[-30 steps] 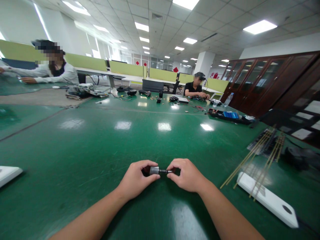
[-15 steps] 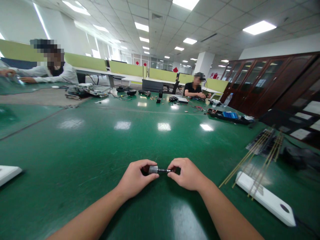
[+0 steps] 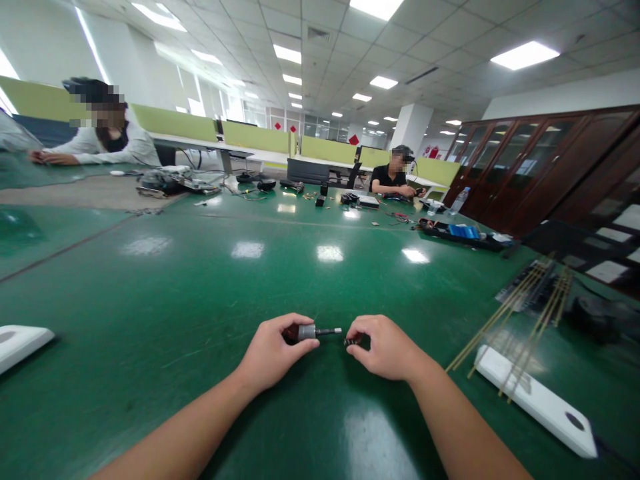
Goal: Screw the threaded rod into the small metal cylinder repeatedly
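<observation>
A: What do we have in our left hand?

B: We grip a small motor, metal-bodied with a dark red end, fingers curled round it low over the green table. Its thin shaft points right, bare at the tip.

A: And our right hand?

B: It sits just right of the shaft, not touching it. Thumb and forefinger pinch a tiny dark part; we cannot tell what it is.

A: What lies near us?

B: To the right, thin brass rods rest across a white flat piece. At the left edge lies another white piece.

A: Farther off?

B: Two other people work at the far side, one at far left, one near the middle, with small tools and cables around them.
</observation>
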A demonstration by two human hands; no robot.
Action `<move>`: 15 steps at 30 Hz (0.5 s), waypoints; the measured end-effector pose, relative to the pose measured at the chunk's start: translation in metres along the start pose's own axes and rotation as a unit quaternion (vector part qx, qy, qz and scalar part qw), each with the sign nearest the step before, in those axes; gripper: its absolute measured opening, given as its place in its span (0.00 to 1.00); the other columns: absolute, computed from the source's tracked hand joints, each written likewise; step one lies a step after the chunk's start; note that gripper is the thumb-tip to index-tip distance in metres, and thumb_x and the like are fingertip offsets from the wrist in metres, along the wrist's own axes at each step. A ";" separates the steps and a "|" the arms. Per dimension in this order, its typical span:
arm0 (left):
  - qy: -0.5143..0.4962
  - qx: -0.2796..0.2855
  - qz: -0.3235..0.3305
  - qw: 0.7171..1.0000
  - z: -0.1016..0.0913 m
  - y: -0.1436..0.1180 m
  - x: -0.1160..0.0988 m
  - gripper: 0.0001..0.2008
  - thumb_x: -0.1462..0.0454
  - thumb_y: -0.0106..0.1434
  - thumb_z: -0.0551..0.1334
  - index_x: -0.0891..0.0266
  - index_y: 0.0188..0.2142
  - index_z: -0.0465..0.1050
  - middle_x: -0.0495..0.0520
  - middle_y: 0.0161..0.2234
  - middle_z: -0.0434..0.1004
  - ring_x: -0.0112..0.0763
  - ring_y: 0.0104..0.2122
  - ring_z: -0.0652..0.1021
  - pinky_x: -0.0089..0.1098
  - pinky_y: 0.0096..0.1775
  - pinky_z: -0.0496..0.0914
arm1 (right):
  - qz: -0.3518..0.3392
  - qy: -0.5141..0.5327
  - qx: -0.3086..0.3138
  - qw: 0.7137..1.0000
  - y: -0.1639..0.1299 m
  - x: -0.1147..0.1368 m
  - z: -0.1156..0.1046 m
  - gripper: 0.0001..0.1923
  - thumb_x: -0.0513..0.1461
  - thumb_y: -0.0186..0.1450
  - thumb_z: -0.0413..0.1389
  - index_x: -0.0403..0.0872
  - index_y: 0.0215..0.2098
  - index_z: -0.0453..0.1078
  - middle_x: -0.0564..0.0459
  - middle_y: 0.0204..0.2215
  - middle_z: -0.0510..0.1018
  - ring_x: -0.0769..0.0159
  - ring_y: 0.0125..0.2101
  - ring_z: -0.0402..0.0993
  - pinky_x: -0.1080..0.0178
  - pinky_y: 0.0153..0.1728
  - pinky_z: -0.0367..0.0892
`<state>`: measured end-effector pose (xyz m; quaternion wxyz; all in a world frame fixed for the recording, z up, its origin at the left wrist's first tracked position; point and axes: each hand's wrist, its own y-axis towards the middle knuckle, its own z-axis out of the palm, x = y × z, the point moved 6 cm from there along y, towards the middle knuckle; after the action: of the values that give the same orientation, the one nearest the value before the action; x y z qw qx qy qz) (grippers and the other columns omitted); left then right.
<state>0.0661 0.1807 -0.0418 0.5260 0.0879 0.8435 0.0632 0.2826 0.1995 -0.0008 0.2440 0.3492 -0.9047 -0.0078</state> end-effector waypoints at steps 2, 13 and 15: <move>0.003 -0.016 0.000 1.000 -0.003 0.001 0.000 0.15 0.55 0.58 0.70 0.53 0.44 0.77 0.47 0.39 0.80 0.34 0.37 0.78 0.34 0.42 0.70 | 0.002 -0.002 0.004 1.000 0.000 0.001 0.001 0.04 0.39 0.61 0.61 0.49 0.35 0.76 0.53 0.31 0.79 0.65 0.32 0.73 0.63 0.37 0.64; -0.033 -0.101 0.040 0.994 -0.013 0.000 -0.004 0.20 0.56 0.61 0.68 0.54 0.52 0.74 0.51 0.47 0.78 0.38 0.46 0.77 0.39 0.52 0.69 | 0.012 0.014 -0.008 1.000 0.003 -0.005 0.009 0.06 0.40 0.62 0.61 0.49 0.37 0.76 0.54 0.30 0.78 0.66 0.30 0.73 0.65 0.34 0.65; -0.046 -0.105 0.046 0.992 -0.015 0.001 -0.004 0.21 0.56 0.62 0.66 0.55 0.54 0.72 0.53 0.50 0.77 0.38 0.48 0.77 0.40 0.55 0.68 | 0.014 0.013 -0.010 1.000 0.002 -0.005 0.009 0.06 0.41 0.62 0.61 0.48 0.37 0.76 0.54 0.30 0.78 0.66 0.30 0.73 0.65 0.34 0.65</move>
<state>0.0544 0.1810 -0.0309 0.5674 0.0732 0.8021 0.1715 0.2805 0.2028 -0.0100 0.2589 0.3344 -0.9061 -0.0088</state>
